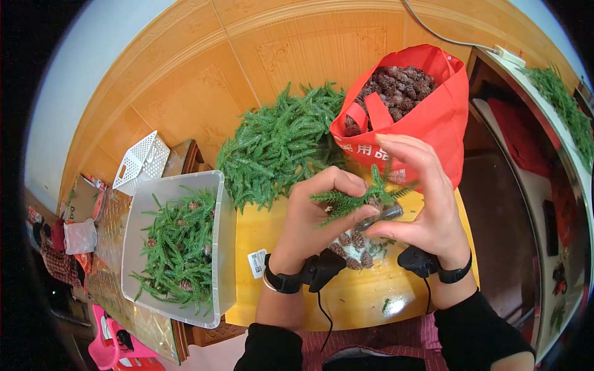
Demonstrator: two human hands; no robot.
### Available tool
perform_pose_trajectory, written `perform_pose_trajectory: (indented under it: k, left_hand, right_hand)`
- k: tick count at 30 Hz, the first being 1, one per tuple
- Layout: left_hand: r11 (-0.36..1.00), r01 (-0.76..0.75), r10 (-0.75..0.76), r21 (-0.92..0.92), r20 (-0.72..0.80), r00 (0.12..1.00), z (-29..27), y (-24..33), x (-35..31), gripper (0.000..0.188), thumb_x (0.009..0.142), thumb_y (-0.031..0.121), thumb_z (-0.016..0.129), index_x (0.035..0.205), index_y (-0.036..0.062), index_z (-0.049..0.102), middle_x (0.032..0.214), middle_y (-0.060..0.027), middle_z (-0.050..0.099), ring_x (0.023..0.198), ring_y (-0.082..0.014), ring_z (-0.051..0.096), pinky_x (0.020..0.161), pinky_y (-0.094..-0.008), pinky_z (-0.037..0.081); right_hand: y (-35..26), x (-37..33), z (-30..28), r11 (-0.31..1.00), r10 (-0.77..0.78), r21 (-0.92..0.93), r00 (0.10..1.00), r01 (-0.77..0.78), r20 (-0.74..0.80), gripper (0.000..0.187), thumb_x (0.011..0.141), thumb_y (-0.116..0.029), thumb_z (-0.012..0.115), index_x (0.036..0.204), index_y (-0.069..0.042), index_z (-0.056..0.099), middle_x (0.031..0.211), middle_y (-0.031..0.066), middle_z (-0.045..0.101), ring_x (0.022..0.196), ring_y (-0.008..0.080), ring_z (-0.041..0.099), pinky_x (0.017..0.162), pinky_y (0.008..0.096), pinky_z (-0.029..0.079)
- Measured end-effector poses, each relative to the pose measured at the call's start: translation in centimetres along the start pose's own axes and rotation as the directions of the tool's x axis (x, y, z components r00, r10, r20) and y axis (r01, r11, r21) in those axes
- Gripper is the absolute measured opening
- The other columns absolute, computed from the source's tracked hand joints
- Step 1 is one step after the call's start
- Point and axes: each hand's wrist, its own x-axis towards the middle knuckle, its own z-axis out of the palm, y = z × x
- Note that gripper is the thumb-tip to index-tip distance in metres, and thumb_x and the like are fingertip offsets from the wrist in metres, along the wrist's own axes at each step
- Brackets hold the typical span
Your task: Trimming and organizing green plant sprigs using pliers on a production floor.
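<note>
Green artificial fir sprig (352, 201) sits pinched between both hands over the yellow surface (272, 229): the left hand (315, 216) closes thumb and forefinger on its stem end, while the right hand (424, 207) presses thumb against the same spot, its other fingers spread and lifted. A small pine cone (374, 203) seems to be held against the sprig at that junction, with a dark grey piece just beside it, though what that piece is cannot be told. Judging by this, the step in hand is joining cone to sprig, and the next move would call for a firm pinch at the stem and a steady turn of the fingers so the cone stays seated. Below the hands, a loose cluster of pine cones (352, 247) lies on the surface. Three stores surround the work: a red fabric bag (433, 117), standing open at the far side, filled with brown cones; a heap of green sprigs (278, 145) lying loose beside it; and a clear plastic bin (219, 247) on the left holding sprigs that already carry cones. A white perforated basket (141, 159) stands beyond the bin, its contents out of sight.
</note>
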Motion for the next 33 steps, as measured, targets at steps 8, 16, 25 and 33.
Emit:
perform_pose_trajectory:
  k: [8, 16, 25, 33]
  left_hand:
    - [0.999, -0.001, 0.003, -0.046, 0.049, 0.999, -0.1, -0.2, -0.3, 0.023, 0.065, -0.003, 0.073, 0.080, 0.0017, 0.056, 0.088, -0.0092, 0.059, 0.088, -0.0180, 0.056, 0.078, -0.0282, 0.044]
    - [0.999, -0.028, 0.030, -0.041, 0.052, 0.998, -0.2, -0.4, -0.1, 0.022, 0.066, -0.002, 0.073, 0.080, 0.0025, 0.056, 0.088, -0.0107, 0.061, 0.085, -0.0187, 0.059, 0.075, -0.0294, 0.046]
    - [0.998, -0.004, 0.006, -0.059, 0.038, 0.999, -0.2, -0.5, -0.2, 0.024, 0.064, -0.001, 0.075, 0.080, 0.0025, 0.057, 0.087, -0.0102, 0.062, 0.085, -0.0185, 0.059, 0.075, -0.0296, 0.046]
    - [0.999, 0.030, -0.032, 0.031, 0.081, 0.996, 0.1, -0.2, -0.3, 0.024, 0.062, -0.002, 0.075, 0.080, 0.0017, 0.060, 0.086, -0.0083, 0.061, 0.083, -0.0173, 0.059, 0.076, -0.0287, 0.045]
  right_hand:
    - [0.2, -1.0, 0.2, 0.881, 0.226, 0.410, 0.971, -0.235, 0.072, 0.059, 0.066, 0.000, 0.067, 0.119, 0.001, 0.042, 0.082, 0.0035, 0.054, 0.089, 0.0164, 0.054, 0.080, 0.0294, 0.041]
    - [0.4, -0.9, -0.1, 0.833, 0.301, 0.458, 0.949, -0.311, 0.096, 0.047, 0.069, 0.008, 0.057, 0.114, 0.001, 0.046, 0.074, 0.0011, 0.049, 0.080, 0.0135, 0.054, 0.078, 0.0262, 0.042]
    - [0.2, -0.8, -0.3, 0.889, 0.294, 0.336, 0.951, -0.310, 0.100, 0.042, 0.067, 0.007, 0.058, 0.107, -0.001, 0.051, 0.082, 0.0033, 0.052, 0.080, 0.0132, 0.054, 0.074, 0.0242, 0.042]
    - [0.3, -1.1, -0.5, 0.828, 0.373, 0.356, 0.900, -0.432, 0.226, 0.036, 0.068, -0.002, 0.068, 0.101, -0.001, 0.052, 0.085, 0.0032, 0.058, 0.076, 0.0084, 0.052, 0.068, 0.0237, 0.042]
